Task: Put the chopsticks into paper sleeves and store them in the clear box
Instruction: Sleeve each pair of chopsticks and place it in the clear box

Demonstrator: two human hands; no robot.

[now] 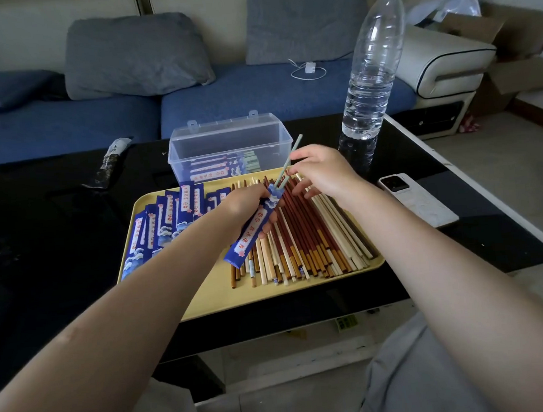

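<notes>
My left hand [247, 207] grips a blue paper sleeve [252, 230] tilted above the yellow tray [270, 293]. A pair of pale green chopsticks [288, 162] sticks partway out of the sleeve's top end, and my right hand [321, 172] pinches them near their upper part. Loose chopsticks [308, 235] in red, brown and cream lie in a heap on the tray's right side. Several blue sleeves [164, 220] are stacked on its left side. Behind the tray stands the clear box [226, 147], lid open, with several sleeved pairs inside.
A tall water bottle [369, 68] stands right of the box on the black table [54, 223]. A white phone [416, 199] lies right of the tray. A dark wrapper [111, 163] lies at the back left. A blue sofa with grey cushions is behind the table.
</notes>
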